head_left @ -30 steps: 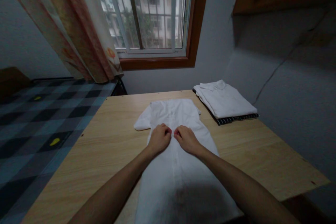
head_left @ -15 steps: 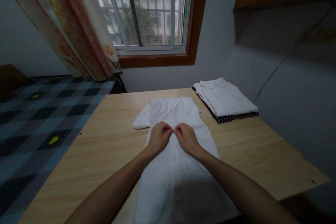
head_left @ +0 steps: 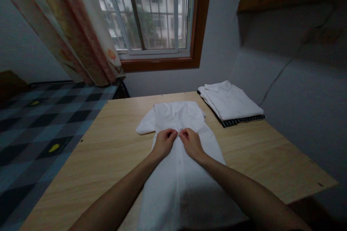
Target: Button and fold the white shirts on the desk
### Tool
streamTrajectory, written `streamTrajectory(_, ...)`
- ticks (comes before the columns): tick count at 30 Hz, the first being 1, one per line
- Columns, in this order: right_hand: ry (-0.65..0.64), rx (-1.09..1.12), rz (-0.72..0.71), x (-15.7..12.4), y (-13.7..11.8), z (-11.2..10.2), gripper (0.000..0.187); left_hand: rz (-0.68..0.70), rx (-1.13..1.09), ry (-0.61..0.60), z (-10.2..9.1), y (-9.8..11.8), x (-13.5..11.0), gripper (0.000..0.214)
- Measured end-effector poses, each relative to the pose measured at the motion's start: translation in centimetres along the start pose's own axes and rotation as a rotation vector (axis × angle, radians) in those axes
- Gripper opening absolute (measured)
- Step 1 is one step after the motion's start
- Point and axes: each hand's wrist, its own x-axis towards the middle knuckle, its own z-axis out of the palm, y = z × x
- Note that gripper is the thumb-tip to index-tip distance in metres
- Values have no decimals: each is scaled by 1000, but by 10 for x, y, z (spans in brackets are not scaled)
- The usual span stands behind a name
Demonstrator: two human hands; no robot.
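A white short-sleeved shirt (head_left: 179,173) lies flat along the wooden table (head_left: 108,158), collar end toward the window. My left hand (head_left: 163,143) and my right hand (head_left: 191,142) rest side by side on its chest, fingers curled and pinching the cloth at the front centre line. The fingertips of the two hands almost touch. One sleeve sticks out to the left of my left hand.
A stack of folded clothes (head_left: 230,103), white on top and dark striped underneath, sits at the table's far right by the wall. A bed with a checked cover (head_left: 40,122) stands left of the table. A curtain (head_left: 76,32) and barred window (head_left: 151,11) are behind.
Both hands have stayed pinched at the same spot on the shirt front. Only the camera view has shifted slightly.
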Motion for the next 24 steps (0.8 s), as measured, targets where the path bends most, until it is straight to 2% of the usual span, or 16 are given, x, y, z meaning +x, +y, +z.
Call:
streamTrajectory(7,-47,77,22,-1,0,-1,10,44,-55,-87,-7,-7,3,15)
streamTrajectory(13,-51,69,-2,-1,1,-2,12,14,-46,-51,-6,-6,1,13)
streamTrajectory(19,-92,43,-12,0,3,-1,12,62,45,-23,-2,-3,-1,12)
streamTrajectory(21,-58,74,13,3,7,0,14,77,42,12,-5,-3,3,11)
streamTrajectory(24,72,148,69,16,14,1,16,74,48,166,-15,-7,13,11)
